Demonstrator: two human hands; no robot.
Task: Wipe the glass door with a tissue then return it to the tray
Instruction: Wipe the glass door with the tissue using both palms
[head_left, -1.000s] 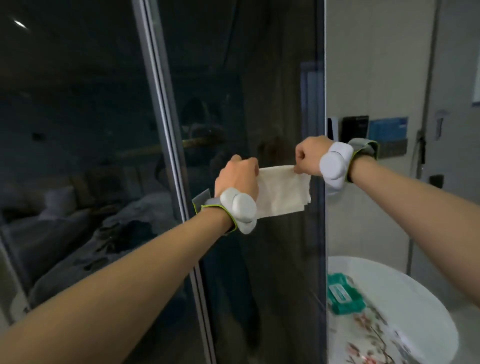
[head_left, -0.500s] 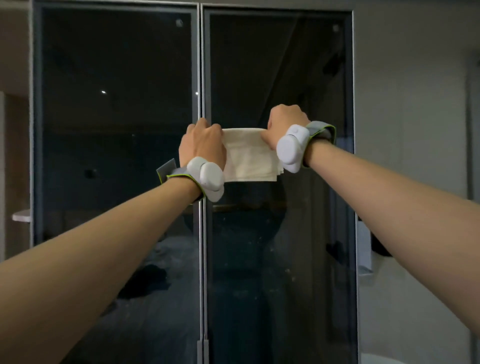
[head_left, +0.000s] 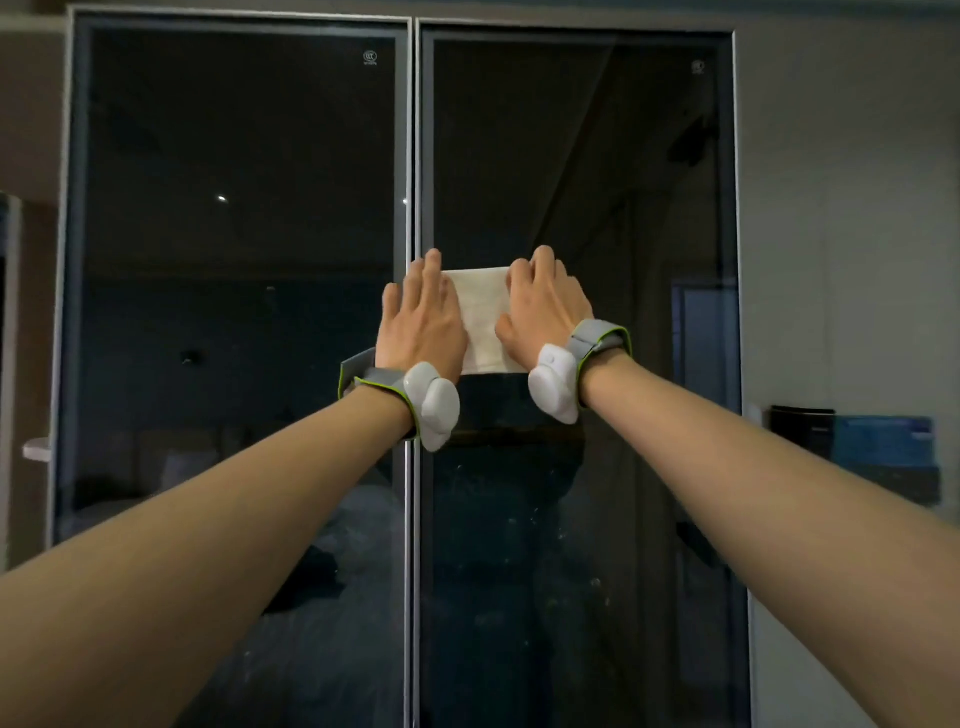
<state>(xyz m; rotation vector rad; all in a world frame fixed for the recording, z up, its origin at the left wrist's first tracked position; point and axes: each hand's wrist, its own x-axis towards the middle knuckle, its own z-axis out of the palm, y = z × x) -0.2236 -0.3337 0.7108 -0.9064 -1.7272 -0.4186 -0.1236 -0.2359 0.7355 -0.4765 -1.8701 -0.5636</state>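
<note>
Both outspread, left hand (head_left: 421, 322) and right hand (head_left: 543, 312) pin the tissue (head_left: 480, 317) to the glass door (head_left: 571, 156); uneven pushing may crumple it.

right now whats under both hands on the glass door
The tissue, pressed flat against the glass door by the left hand and right hand. Only its middle strip shows between them; both ends are covered, as is the glass behind it.

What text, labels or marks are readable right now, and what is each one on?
Nothing reads clearly.
Left stamp, top of left glass pane: too small to read.
Right stamp, top of right glass pane: too small to read.
Blue sign, far right: blurred, unreadable.
</note>
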